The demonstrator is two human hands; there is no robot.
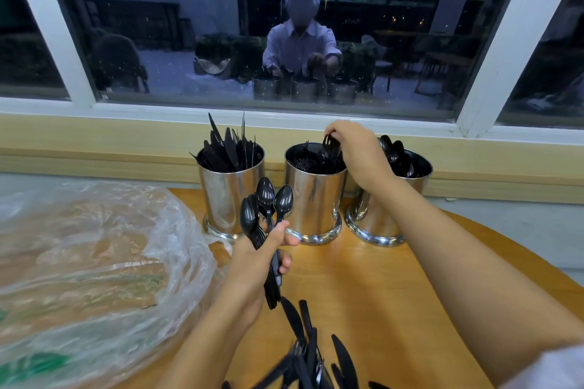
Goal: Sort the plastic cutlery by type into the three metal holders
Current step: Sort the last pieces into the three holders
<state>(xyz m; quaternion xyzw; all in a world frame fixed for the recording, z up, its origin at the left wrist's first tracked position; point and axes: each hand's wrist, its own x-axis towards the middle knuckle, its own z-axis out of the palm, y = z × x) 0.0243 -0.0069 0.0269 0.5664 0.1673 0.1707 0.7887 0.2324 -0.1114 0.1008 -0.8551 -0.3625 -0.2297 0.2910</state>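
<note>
Three shiny metal holders stand in a row at the table's far edge. The left holder (229,196) is full of black knives, the middle holder (313,199) contains black forks, and the right holder (379,218) has black spoons. My right hand (354,148) hovers over the middle holder and pinches a black fork (330,142) at its head. My left hand (259,259) grips a bundle of black cutlery (268,215), mostly spoons, bowls pointing up, in front of the holders. A loose pile of black knives and forks (313,354) lies on the table near me.
A large crumpled clear plastic bag (88,262) covers the left part of the wooden table (379,287). A yellow ledge (94,142) and a dark window (221,25) run behind the holders. The table's rounded edge curves off at the right.
</note>
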